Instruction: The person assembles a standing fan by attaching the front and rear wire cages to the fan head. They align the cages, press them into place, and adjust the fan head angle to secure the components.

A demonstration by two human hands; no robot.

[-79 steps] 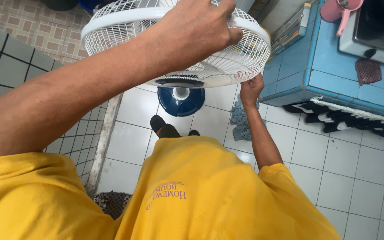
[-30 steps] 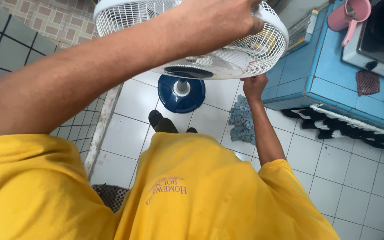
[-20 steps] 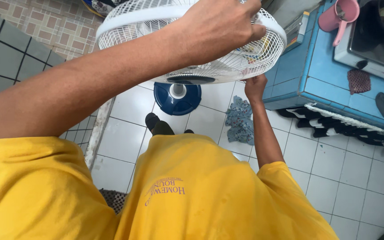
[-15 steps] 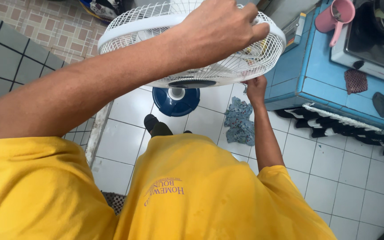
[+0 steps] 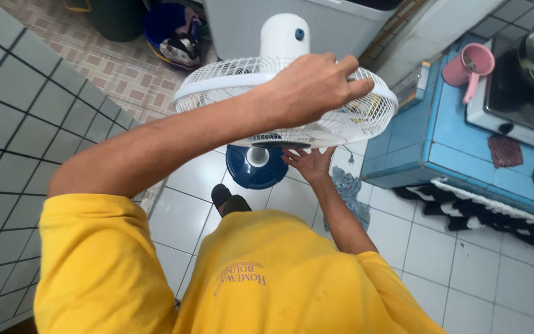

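The person wears a loose yellow short-sleeved T-shirt [image 5: 267, 278] with a small purple printed marking on the chest. Both forearms are bare, with no watch, ring or glove on the left hand [image 5: 313, 86] or the right hand [image 5: 309, 164]. A dark shoe [image 5: 227, 199] shows below the shirt hem

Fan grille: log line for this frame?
left hand: gripping top of white fan grille | right hand: open, under grille | blue fan base: on white tiled floor

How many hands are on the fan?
2. The left hand lies over the top rim of the fan. The right hand is open under the guard's near edge, palm up; whether it touches is unclear. No other hands show.
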